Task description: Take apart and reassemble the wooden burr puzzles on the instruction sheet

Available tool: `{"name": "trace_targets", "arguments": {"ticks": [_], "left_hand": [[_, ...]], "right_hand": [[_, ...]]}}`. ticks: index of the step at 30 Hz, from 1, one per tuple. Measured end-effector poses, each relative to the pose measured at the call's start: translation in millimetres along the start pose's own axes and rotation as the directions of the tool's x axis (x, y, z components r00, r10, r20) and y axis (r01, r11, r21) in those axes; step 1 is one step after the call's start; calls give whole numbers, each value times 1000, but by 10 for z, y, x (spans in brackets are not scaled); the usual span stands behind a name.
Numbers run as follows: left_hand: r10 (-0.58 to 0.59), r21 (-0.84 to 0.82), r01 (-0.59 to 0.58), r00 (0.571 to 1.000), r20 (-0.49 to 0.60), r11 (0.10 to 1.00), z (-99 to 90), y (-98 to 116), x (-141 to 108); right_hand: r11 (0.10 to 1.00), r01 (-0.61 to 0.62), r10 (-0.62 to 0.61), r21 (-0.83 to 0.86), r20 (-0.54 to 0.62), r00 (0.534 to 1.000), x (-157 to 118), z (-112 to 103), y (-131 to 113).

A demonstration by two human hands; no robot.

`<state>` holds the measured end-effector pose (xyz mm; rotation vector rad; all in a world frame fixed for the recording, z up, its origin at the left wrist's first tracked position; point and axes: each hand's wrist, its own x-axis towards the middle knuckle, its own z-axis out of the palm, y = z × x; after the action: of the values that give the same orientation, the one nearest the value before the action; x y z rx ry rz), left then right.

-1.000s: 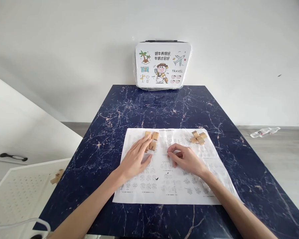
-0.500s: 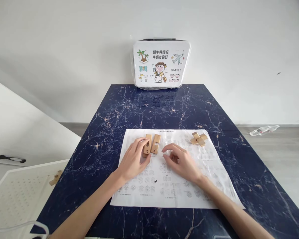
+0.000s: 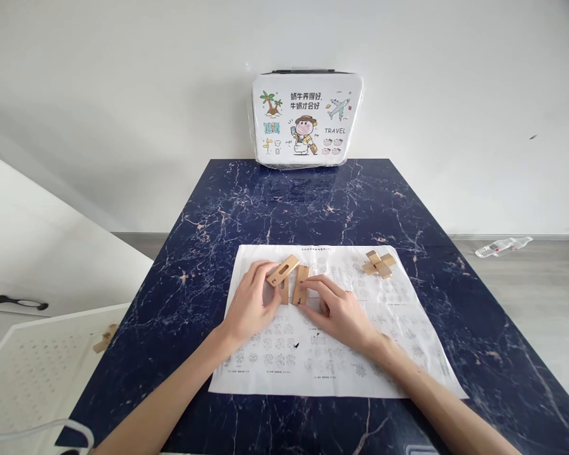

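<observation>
My left hand (image 3: 247,302) is closed on a wooden puzzle piece (image 3: 283,270) marked 2, with a slot through it, tilted up to the right. Partly hidden under that piece is another wooden piece (image 3: 285,292), close to my left thumb. Between thumb and fingers, my right hand (image 3: 342,311) grips a notched wooden piece (image 3: 300,285) whose number looks like 3. Both hands are over a white printed sheet (image 3: 322,366). To their right, an interlocked wooden cross puzzle (image 3: 379,264) rests on the same sheet.
The sheet lies on a dark blue marbled table (image 3: 294,215). At its far edge, a white cartoon-printed case (image 3: 308,120) stands against the wall. A white perforated basket (image 3: 42,360) with wooden pieces (image 3: 105,339) is at the left. A clear plastic item (image 3: 502,247) lies on the floor at right.
The piece marked 2 has turned clockwise in my left hand and lifted off the piece beneath it. My right hand has moved left and closed on the notched piece, which has shifted slightly nearer.
</observation>
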<state>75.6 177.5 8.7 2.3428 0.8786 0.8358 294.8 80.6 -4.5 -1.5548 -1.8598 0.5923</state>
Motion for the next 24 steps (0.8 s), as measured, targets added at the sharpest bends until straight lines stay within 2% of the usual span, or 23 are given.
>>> {"name": "trace_targets", "arguments": {"ticks": [3,9,16,24], "left_hand": [[-35,24,35,999,-12,999,-2,-15,1],[-66,97,71,997,-48,993,12,-79,-16],[-77,94,82,996,-54,992,13,-112,-4],[-88,38,89,996,-27,995,-21,-99,34]], "right_hand": [[1000,-3,4,17,-18,1000,-7,-8,-1],[998,56,-56,-8,-167,984,10,8,64],[991,124,-130,-59,-116,985,42,20,67],[993,57,-43,102,-135,990,15,-10,47]]}}
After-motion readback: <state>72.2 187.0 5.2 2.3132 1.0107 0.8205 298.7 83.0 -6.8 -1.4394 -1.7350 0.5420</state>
